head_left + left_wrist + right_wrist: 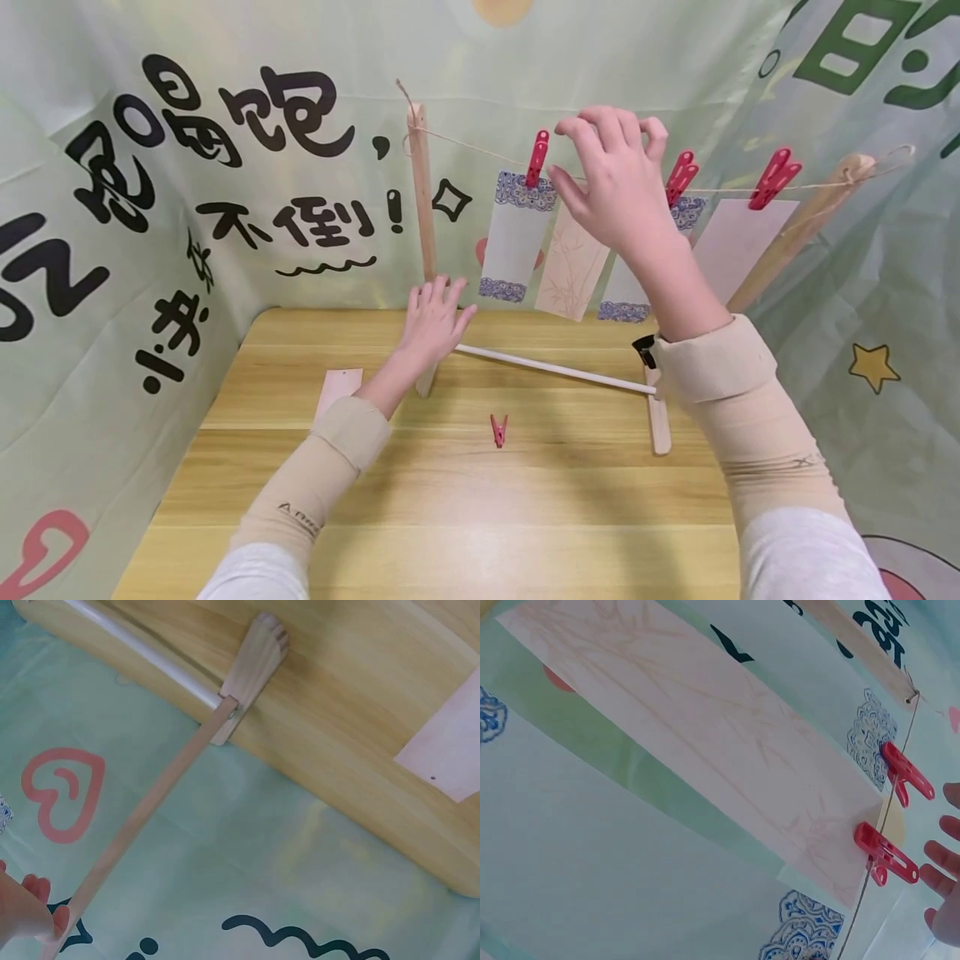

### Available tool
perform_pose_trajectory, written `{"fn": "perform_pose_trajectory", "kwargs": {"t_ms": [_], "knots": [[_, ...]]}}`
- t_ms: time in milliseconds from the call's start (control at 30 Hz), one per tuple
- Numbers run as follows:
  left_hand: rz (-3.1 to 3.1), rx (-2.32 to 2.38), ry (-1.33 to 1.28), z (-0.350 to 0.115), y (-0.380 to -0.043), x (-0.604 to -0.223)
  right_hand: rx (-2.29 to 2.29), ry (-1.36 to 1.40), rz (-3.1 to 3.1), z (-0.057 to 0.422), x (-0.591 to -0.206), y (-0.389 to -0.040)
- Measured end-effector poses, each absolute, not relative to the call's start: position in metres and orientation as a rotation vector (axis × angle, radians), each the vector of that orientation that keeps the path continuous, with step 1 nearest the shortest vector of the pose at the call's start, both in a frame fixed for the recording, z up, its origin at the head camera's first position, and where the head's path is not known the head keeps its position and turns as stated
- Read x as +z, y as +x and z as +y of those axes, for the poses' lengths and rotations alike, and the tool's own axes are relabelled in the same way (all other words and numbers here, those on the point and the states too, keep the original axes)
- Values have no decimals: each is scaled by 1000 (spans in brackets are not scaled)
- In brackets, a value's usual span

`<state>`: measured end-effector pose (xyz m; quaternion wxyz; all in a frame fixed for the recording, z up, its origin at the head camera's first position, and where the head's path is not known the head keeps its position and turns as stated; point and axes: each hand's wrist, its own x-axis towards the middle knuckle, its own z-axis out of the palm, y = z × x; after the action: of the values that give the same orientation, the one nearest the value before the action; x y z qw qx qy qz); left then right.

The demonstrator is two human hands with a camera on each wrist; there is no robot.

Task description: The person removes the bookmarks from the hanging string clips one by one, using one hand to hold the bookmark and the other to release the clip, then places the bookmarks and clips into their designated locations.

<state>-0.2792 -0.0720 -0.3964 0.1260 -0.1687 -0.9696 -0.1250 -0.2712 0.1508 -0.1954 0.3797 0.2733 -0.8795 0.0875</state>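
My right hand (611, 179) is raised at the string (468, 147), fingers loosely bent and holding nothing. In the right wrist view, its fingertips are close to the red clothespin (885, 855) that clips a pale pink bamboo-print card (705, 735); this clothespin is hidden behind the hand in the head view. Beside it, another red clothespin (537, 158) holds a white card with blue patterned ends (512, 237). My left hand (433, 321), fingers spread, is at the left wooden post (422, 192); its thumb overlaps the post in the left wrist view.
Further right, red clothespins (775, 178) hold more cards (738, 250) near the right post (802, 229). A white rod (555, 369) spans the stand's base. A loose red clothespin (498, 431) and a pink card (341, 390) lie on the wooden table (450, 525). Printed cloth surrounds it.
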Motion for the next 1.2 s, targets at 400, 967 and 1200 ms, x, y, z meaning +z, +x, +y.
{"fn": "perform_pose_trajectory", "kwargs": {"t_ms": [400, 967, 1200], "knots": [[-2839, -395, -496, -62, -285, -396, 98, 582, -2580, 142, -175, -277], [-2861, -458, -464, -48, -294, -394, 35, 531, -2714, 132, -170, -285], [-2869, -489, -439, -47, -293, -393, 27, 532, -2725, 132, -172, -288]]}}
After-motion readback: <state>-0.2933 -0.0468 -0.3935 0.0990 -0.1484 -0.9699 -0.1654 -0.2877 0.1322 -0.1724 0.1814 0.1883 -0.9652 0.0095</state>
